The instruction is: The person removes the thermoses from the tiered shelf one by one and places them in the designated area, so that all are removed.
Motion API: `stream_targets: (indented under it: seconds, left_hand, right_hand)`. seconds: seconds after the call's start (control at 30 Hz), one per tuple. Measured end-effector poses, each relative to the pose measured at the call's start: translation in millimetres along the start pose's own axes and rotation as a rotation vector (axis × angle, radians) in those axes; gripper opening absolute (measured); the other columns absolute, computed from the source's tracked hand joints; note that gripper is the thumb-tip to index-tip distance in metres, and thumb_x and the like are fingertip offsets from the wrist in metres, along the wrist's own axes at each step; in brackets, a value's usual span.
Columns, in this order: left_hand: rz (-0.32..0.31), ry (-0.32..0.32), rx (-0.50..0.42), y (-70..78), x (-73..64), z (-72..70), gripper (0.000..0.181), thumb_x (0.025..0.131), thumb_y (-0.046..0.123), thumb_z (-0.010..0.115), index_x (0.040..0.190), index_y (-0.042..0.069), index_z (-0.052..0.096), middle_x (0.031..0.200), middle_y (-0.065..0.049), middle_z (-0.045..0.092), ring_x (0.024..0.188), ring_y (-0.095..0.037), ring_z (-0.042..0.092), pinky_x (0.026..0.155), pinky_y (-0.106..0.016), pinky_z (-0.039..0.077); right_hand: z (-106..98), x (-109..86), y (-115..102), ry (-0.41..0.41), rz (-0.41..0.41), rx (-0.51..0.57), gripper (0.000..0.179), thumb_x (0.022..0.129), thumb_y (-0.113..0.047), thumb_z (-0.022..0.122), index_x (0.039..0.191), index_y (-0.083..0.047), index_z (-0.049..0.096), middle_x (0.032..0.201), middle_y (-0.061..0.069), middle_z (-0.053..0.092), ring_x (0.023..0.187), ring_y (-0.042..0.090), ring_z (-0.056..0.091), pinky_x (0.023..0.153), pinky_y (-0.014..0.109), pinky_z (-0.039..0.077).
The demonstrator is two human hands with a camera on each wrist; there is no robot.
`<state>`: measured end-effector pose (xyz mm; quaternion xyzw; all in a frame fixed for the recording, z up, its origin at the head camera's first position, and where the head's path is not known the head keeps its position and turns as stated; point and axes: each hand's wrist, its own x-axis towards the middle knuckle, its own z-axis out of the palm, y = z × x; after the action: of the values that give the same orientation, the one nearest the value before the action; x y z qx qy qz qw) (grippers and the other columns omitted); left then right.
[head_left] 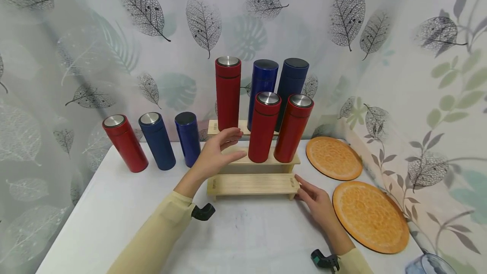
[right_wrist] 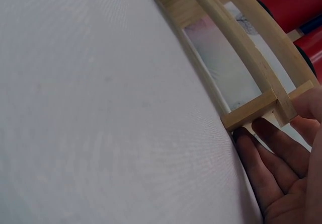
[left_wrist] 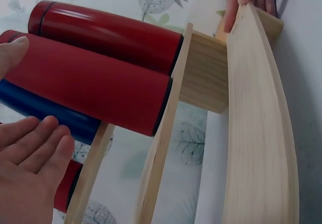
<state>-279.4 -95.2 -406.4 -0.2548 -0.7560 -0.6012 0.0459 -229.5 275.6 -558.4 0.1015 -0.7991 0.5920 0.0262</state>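
Observation:
A stepped wooden stand (head_left: 254, 184) holds several thermos bottles on its middle and top steps. My left hand (head_left: 218, 153) is held at the left of a red thermos (head_left: 259, 134) on the middle step, thumb apart from the fingers and nothing in its grasp. In the left wrist view its thumb overlaps the upper end of this red thermos (left_wrist: 100, 78), and its fingers overlap a blue one (left_wrist: 55, 108). At the stand's right end, my right hand (head_left: 316, 200) grips the bottom step, fingers against its end piece (right_wrist: 251, 110). The bottom step carries nothing.
Left on the white table (head_left: 125, 223) stand a red thermos (head_left: 127, 145), a dark blue one (head_left: 157, 143) and a shiny blue one (head_left: 188, 138). Two round orange mats (head_left: 370, 217) lie at the right, near a glass (head_left: 430, 264). A leaf-patterned curtain (head_left: 171, 54) hangs behind.

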Motion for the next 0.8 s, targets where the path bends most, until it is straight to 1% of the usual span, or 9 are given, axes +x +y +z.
stream_targets:
  seconds: [0.07, 0.17, 0.27, 0.33, 0.4, 0.57, 0.7, 0.8]
  left_hand:
    - [-0.015, 0.002, 0.009, 0.2, 4.9, 3.4, 0.069, 0.096, 0.018, 0.085, 0.155, 0.001, 0.053, 0.149, -0.014, 0.062, 0.139, -0.032, 0.059, 0.118, -0.039, 0.048]
    - [-0.057, 0.004, 0.024, -1.3, 13.2, 9.1, 0.070, 0.096, 0.023, 0.086, 0.155, 0.004, 0.054, 0.149, -0.011, 0.062, 0.139, -0.031, 0.060, 0.118, -0.040, 0.048]
    - [-0.090, 0.009, 0.015, -3.4, 21.2, 15.3, 0.070, 0.095, 0.026, 0.087, 0.154, 0.006, 0.056, 0.148, -0.010, 0.063, 0.137, -0.028, 0.061, 0.117, -0.041, 0.049]
    - [-0.099, 0.016, -0.005, -5.3, 25.2, 18.7, 0.070, 0.094, 0.024, 0.088, 0.154, 0.007, 0.056, 0.147, -0.009, 0.064, 0.135, -0.026, 0.062, 0.117, -0.041, 0.049]
    - [-0.092, 0.020, -0.028, -6.6, 28.3, 21.7, 0.069, 0.094, 0.022, 0.088, 0.153, 0.006, 0.057, 0.145, -0.008, 0.065, 0.134, -0.025, 0.062, 0.117, -0.041, 0.050]
    - [-0.072, 0.023, -0.051, -10.4, 33.5, 28.3, 0.067, 0.094, 0.019, 0.088, 0.152, 0.007, 0.058, 0.142, -0.007, 0.066, 0.131, -0.023, 0.063, 0.114, -0.037, 0.051]
    - [-0.072, 0.036, -0.051, -10.7, 36.2, 33.2, 0.068, 0.093, 0.020, 0.089, 0.152, 0.006, 0.058, 0.141, -0.008, 0.067, 0.130, -0.025, 0.065, 0.113, -0.037, 0.053]
    - [-0.081, 0.053, -0.032, -9.3, 37.9, 36.7, 0.069, 0.093, 0.022, 0.089, 0.153, 0.005, 0.058, 0.140, -0.009, 0.068, 0.129, -0.025, 0.065, 0.112, -0.039, 0.054]
  right_hand:
    - [0, 0.4, 0, -0.001, 0.003, -0.006, 0.049, 0.111, -0.024, 0.067, 0.158, -0.011, 0.058, 0.157, 0.008, 0.059, 0.118, 0.010, 0.072, 0.093, 0.028, 0.062]
    - [-1, 0.5, 0, 0.003, 0.005, -0.020, 0.049, 0.111, -0.024, 0.067, 0.158, -0.011, 0.058, 0.157, 0.008, 0.058, 0.118, 0.009, 0.071, 0.093, 0.027, 0.062]
    - [-1, 0.4, 0, 0.009, 0.001, -0.032, 0.048, 0.111, -0.023, 0.067, 0.157, -0.011, 0.059, 0.157, 0.008, 0.058, 0.118, 0.008, 0.071, 0.093, 0.026, 0.062]
    - [-1, 0.5, 0, 0.008, -0.004, -0.034, 0.048, 0.111, -0.023, 0.067, 0.157, -0.010, 0.059, 0.157, 0.009, 0.058, 0.119, 0.007, 0.071, 0.093, 0.025, 0.061]
    - [0, 0.8, 0, 0.007, -0.005, -0.033, 0.048, 0.111, -0.022, 0.066, 0.157, -0.010, 0.059, 0.158, 0.010, 0.058, 0.118, 0.007, 0.070, 0.093, 0.025, 0.061]
    - [1, 0.6, 0, 0.007, -0.002, -0.029, 0.047, 0.112, -0.020, 0.066, 0.157, -0.009, 0.059, 0.156, 0.013, 0.059, 0.117, 0.008, 0.071, 0.092, 0.026, 0.062]
    - [1, -0.3, -3, 0.006, 0.015, -0.032, 0.047, 0.112, -0.021, 0.065, 0.157, -0.011, 0.059, 0.155, 0.012, 0.060, 0.119, 0.009, 0.070, 0.093, 0.028, 0.062]
    - [1, -1.0, -4, 0.004, 0.026, -0.037, 0.047, 0.112, -0.022, 0.066, 0.157, -0.013, 0.059, 0.156, 0.011, 0.060, 0.121, 0.009, 0.069, 0.094, 0.028, 0.062]
